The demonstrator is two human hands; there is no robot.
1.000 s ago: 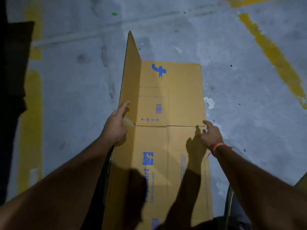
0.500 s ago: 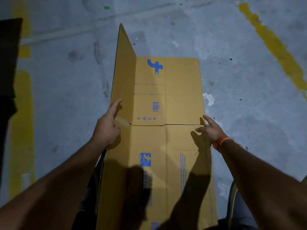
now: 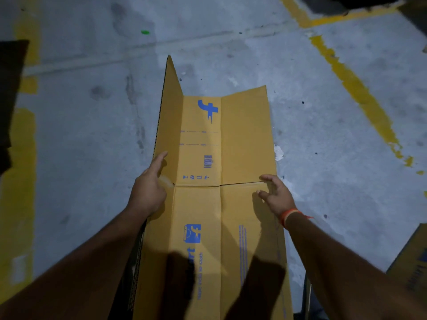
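A flattened cardboard box [image 3: 242, 139] printed with blue logos lies lengthwise on the concrete floor [image 3: 80, 135], running from near the person out to the far middle of the view. Its left panel [image 3: 172, 112] stands nearly upright along the crease while the rest lies flat, most likely so the sheet can be squared up into a box.

The left hand [image 3: 147, 192] rests against that raised panel at the slit between the flaps. Its index finger lies straight along the inner face and the other fingers are relaxed, propping the panel rather than gripping it. The right hand [image 3: 277, 197], with an orange wristband [image 3: 288, 215], sits at the right edge beside the same slit. Its fingers [image 3: 268, 177] are spread wide and slightly bent, probably ready to lift that side; whether they touch the card I cannot tell.

The floor is grey, stained and dimly lit, marked with worn yellow lines [image 3: 355, 88]. Part of a second carton [image 3: 411, 262] shows at the near right, and a dark object [image 3: 9, 93] stands at the far left.
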